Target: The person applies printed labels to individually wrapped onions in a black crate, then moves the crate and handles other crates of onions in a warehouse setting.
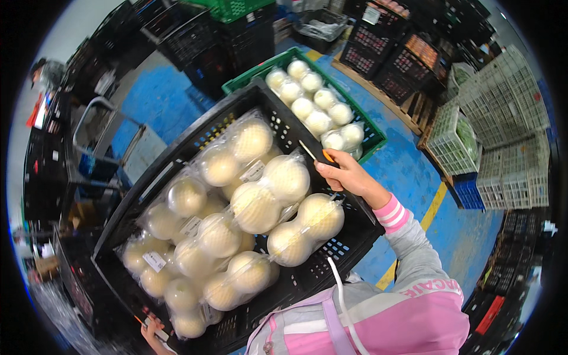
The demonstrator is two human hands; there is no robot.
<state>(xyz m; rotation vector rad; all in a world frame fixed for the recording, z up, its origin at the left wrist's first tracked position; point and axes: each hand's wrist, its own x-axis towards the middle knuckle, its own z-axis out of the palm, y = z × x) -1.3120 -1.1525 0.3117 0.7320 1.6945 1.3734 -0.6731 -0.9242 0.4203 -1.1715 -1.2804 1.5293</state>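
Note:
A large black plastic crate [177,151] is tilted in front of me. Inside lie several clear plastic bags of pale round produce [255,206] in foam netting, some with printed labels. My right hand [346,175] grips the crate's right rim, and a small tool with an orange and black handle [327,155] and a thin pale tip shows at those fingers. At the lower left, my left hand [153,328] is closed at the crate's other end, with a thin orange-tipped item by the fingers; what it is, I cannot tell.
Beyond the crate, a green crate [375,144] holds more bagged white round produce. A metal-framed cart [142,151] stands at the left. Stacked black crates [368,49] sit on a wooden pallet [399,113]; white crates of greens [452,146] are at the right. A person [49,73] is far left.

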